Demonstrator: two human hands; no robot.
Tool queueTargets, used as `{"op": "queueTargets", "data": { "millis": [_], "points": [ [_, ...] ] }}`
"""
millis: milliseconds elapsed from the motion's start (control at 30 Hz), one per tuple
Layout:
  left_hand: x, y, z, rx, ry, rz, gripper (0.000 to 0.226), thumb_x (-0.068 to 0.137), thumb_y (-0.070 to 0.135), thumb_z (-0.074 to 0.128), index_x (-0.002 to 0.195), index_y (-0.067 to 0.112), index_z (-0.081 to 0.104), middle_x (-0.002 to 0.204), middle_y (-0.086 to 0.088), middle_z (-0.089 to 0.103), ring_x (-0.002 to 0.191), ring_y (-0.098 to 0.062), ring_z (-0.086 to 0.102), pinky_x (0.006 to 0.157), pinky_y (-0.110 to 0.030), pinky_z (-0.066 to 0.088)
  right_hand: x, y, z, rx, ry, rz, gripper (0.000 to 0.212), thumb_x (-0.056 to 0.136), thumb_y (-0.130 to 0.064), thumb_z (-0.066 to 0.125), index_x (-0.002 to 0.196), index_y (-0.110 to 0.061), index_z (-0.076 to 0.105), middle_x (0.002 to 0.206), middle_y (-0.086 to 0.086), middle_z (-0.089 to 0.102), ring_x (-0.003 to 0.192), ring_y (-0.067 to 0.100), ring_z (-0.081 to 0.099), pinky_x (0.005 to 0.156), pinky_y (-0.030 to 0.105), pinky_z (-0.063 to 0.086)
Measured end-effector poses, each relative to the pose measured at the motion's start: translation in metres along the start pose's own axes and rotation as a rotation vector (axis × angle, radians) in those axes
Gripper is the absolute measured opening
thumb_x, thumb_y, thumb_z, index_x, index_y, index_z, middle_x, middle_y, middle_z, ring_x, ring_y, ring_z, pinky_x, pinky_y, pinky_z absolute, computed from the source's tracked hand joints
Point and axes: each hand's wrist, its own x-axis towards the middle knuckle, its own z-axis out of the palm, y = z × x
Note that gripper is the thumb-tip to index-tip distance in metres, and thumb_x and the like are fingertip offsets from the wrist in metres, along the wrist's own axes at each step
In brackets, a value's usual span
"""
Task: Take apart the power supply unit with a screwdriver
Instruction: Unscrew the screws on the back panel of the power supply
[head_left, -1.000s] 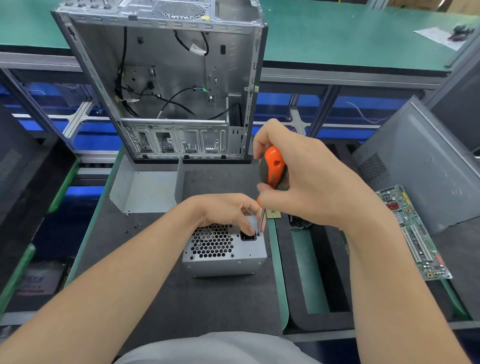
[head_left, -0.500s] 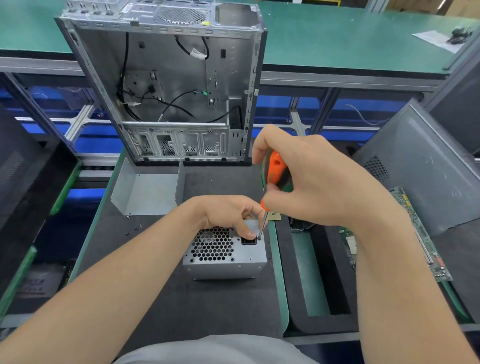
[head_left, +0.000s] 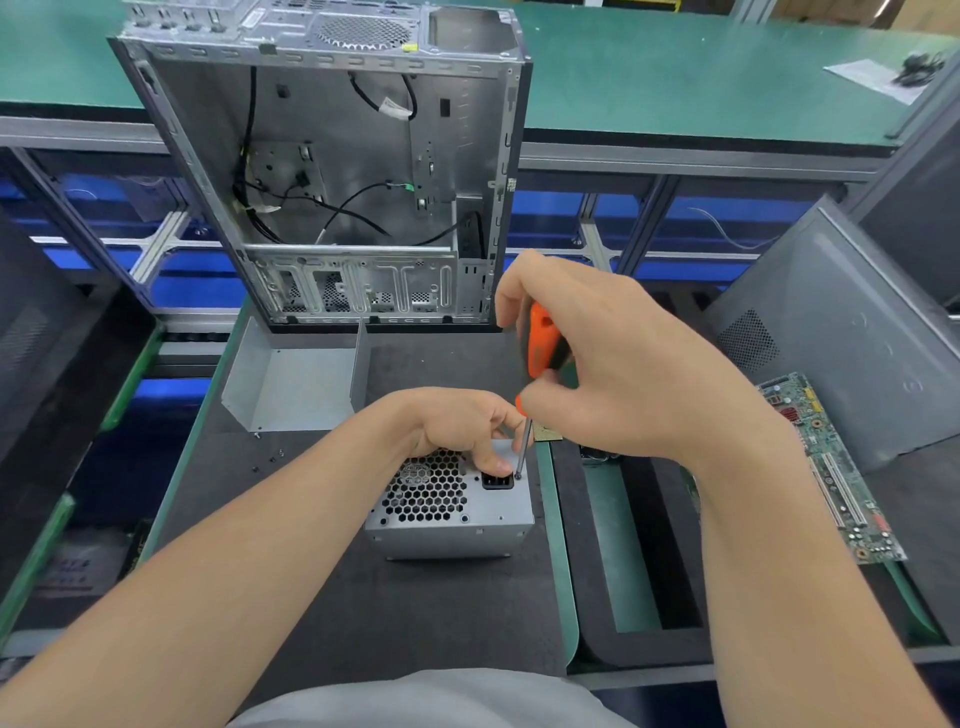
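silver boxy metal power supply unit (head_left: 452, 512) on dark tabletop (head_left: 311, 597), left hand (head_left: 462, 423) gripping its top, right hand (head_left: 618, 374) pinching orange-handled screwdriver (head_left: 540, 348), tip on corner screw

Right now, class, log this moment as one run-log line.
phase: unscrewing | right hand: grips screwdriver, tip beside power socket | left hand: holds power supply unit
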Motion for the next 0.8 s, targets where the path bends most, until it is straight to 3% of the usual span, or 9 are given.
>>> {"op": "queueTargets", "data": {
  "millis": [67,133,200,400,600,667,733,800],
  "points": [
    [0.0008,0.0003,-0.0002,0.005,-0.002,-0.002,0.027,0.090,-0.015,0.067,0.112,-0.002,0.059,0.126,-0.003,0.062,0.104,-0.025,0.048,0.084,-0.035,0.045,-0.0008,0.0010,0.0032,-0.085,0.039,-0.007,0.030,0.076,-0.023,0.064,0.102,-0.024,0.049,0.077,-0.007,0.052,0.074,0.017,0.053,0.064,0.047,0.050],
    [0.0019,-0.0007,-0.0011,0.015,-0.018,0.012,0.026,0.090,-0.015,0.066,0.111,-0.001,0.061,0.110,0.007,0.064,0.097,-0.025,0.047,0.079,-0.033,0.045,0.0012,0.0004,0.0067,-0.204,0.105,-0.011,0.023,0.085,-0.042,0.062,0.095,-0.026,0.050,0.072,-0.008,0.053,0.070,0.018,0.053,0.062,0.044,0.051],
    [0.0013,-0.0013,-0.0021,0.033,-0.038,0.042,0.022,0.090,-0.016,0.064,0.104,0.002,0.063,0.087,0.017,0.067,0.083,-0.023,0.048,0.070,-0.030,0.045,0.0051,-0.0001,0.0077,-0.230,0.151,-0.005,0.031,0.092,-0.054,0.062,0.089,-0.025,0.053,0.067,-0.008,0.053,0.066,0.015,0.053,0.063,0.041,0.052],
    [-0.0009,-0.0009,-0.0021,0.059,-0.059,0.087,0.034,0.090,-0.012,0.065,0.085,0.020,0.073,0.086,0.002,0.067,0.070,-0.011,0.055,0.066,-0.026,0.046,0.0066,0.0046,0.0074,-0.081,0.094,-0.008,0.023,0.089,-0.025,0.072,0.102,-0.025,0.053,0.068,-0.016,0.052,0.071,0.003,0.052,0.061,0.029,0.041],
    [0.0008,-0.0028,-0.0031,0.048,-0.067,0.090,0.045,0.090,-0.012,0.066,0.077,0.029,0.078,0.086,0.006,0.070,0.073,-0.007,0.056,0.064,-0.020,0.048,0.0025,0.0029,0.0017,-0.010,0.025,-0.050,0.043,0.069,-0.010,0.063,0.108,-0.022,0.049,0.086,-0.007,0.055,0.078,0.014,0.054,0.066,0.041,0.048],
    [0.0018,-0.0038,-0.0032,0.032,-0.073,0.084,0.046,0.090,-0.011,0.066,0.075,0.030,0.078,0.089,0.003,0.070,0.077,-0.010,0.056,0.064,-0.020,0.047,0.0012,0.0032,0.0017,-0.033,0.035,-0.051,0.034,0.071,-0.015,0.062,0.102,-0.022,0.050,0.083,-0.008,0.054,0.074,0.013,0.054,0.064,0.043,0.048],
    [0.0026,-0.0044,-0.0033,0.034,-0.074,0.076,0.043,0.091,-0.010,0.066,0.077,0.029,0.078,0.079,0.010,0.067,0.069,-0.005,0.055,0.062,-0.018,0.046,0.0016,0.0039,0.0033,-0.118,0.078,-0.033,0.021,0.078,-0.030,0.062,0.094,-0.024,0.050,0.074,-0.010,0.054,0.070,0.011,0.055,0.062,0.043,0.050],
    [0.0026,-0.0041,-0.0041,0.058,-0.080,0.076,0.039,0.091,-0.010,0.064,0.082,0.026,0.077,0.069,0.015,0.065,0.061,-0.001,0.054,0.060,-0.016,0.045,0.0049,0.0034,0.0059,-0.232,0.127,-0.006,0.023,0.087,-0.044,0.063,0.087,-0.025,0.051,0.068,-0.011,0.053,0.066,0.011,0.053,0.061,0.041,0.051]
  ]
}}
